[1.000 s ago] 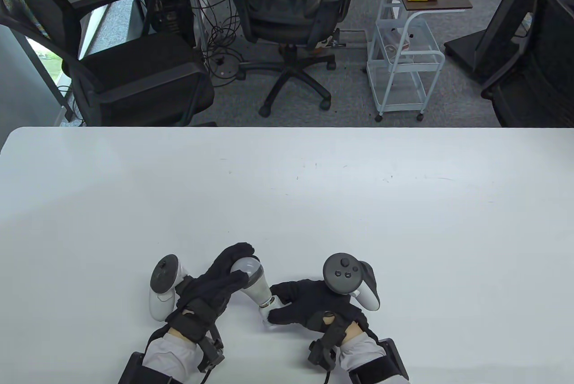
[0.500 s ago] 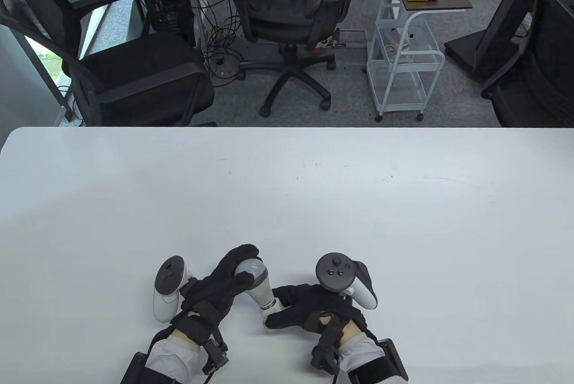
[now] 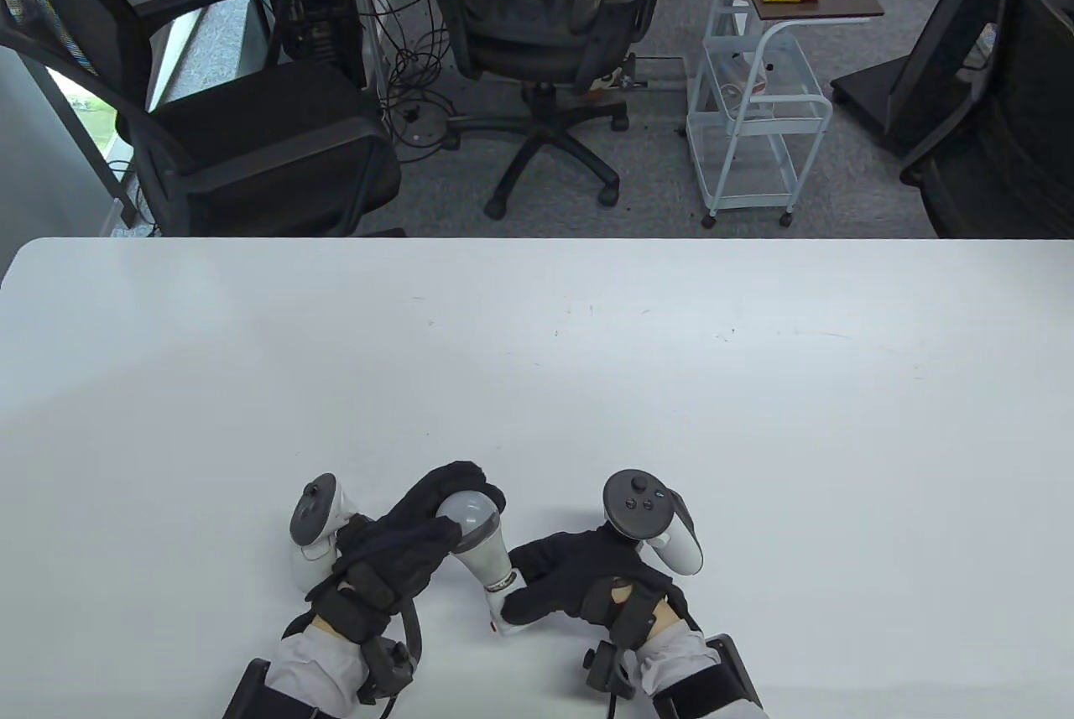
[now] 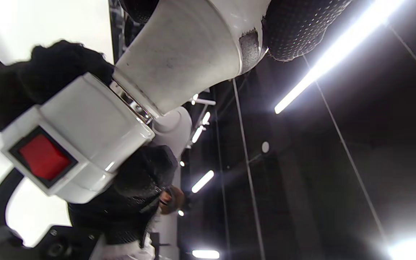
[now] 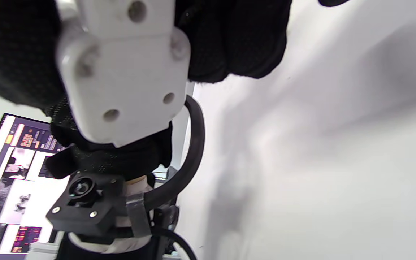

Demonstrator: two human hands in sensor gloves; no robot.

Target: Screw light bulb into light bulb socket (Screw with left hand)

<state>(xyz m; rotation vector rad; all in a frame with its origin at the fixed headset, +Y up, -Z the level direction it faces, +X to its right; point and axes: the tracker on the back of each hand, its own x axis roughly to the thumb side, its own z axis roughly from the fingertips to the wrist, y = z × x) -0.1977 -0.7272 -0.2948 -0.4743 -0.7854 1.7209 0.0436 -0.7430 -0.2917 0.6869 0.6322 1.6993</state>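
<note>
A white light bulb [image 3: 480,539] lies tilted near the table's front edge, its metal base set in a white socket [image 3: 505,621]. My left hand [image 3: 419,530] grips the bulb's round end from the left. My right hand [image 3: 566,580] holds the socket from the right. In the left wrist view the bulb's neck [image 4: 190,54] enters the socket [image 4: 85,126], which has a red switch [image 4: 42,157]; a ring of metal thread shows between them. In the right wrist view the socket's underside [image 5: 121,79] with screw holes sits in my gloved fingers [image 5: 237,36].
The white table [image 3: 537,367] stretches far ahead and to both sides of the hands. Beyond its far edge stand office chairs [image 3: 537,23] and a small cart [image 3: 755,81].
Both hands with the bulb and socket shifted slightly toward the front edge. The left hand turned around the bulb, and the bulb now leans more steeply into the socket.
</note>
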